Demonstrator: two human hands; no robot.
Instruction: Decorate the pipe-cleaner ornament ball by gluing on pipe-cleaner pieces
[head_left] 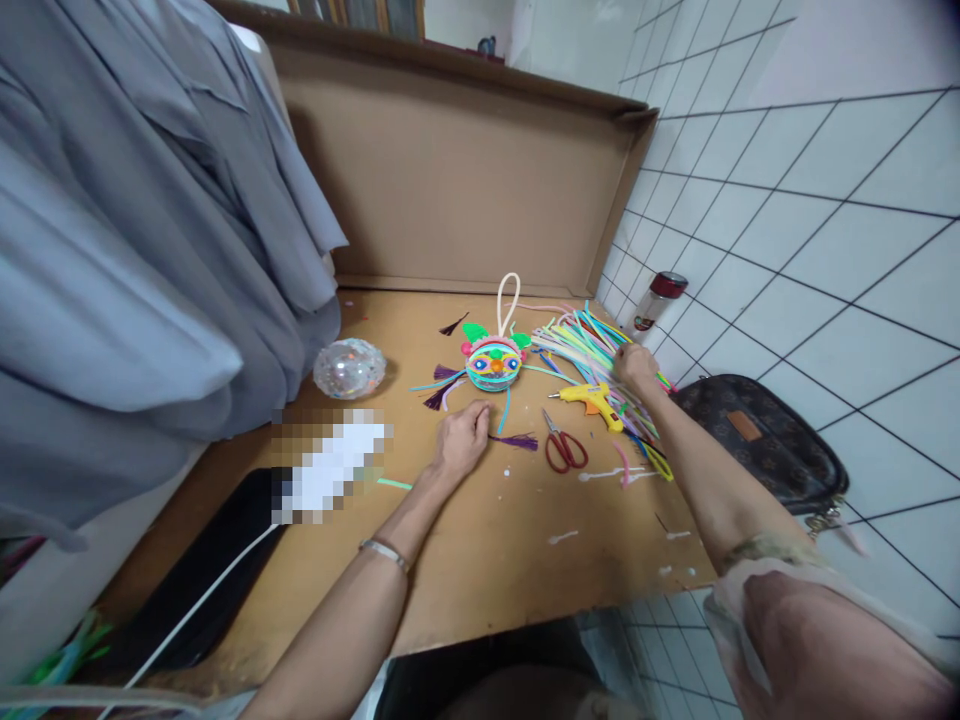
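Observation:
A round, colourful animal-face ornament (495,365) with green ears and a cream loop lies on the wooden table. Just below it rests my left hand (463,438), its fingers curled together beside a purple tassel (517,441); whether they pinch something is hidden. My right hand (636,366) is closed over the right side of a pile of coloured pipe cleaners (581,340), and what its fingers hold is too small to make out. A yellow glue gun (592,402) lies left of my right forearm, with red-handled scissors (564,447) below it.
A clear faceted ball (350,368) sits at the left near a grey cloth (225,230). A brown handbag (765,440) and a bottle (660,300) stand at the right by the tiled wall. Behind rises a cardboard panel (465,170). A black mat (217,570) lies lower left.

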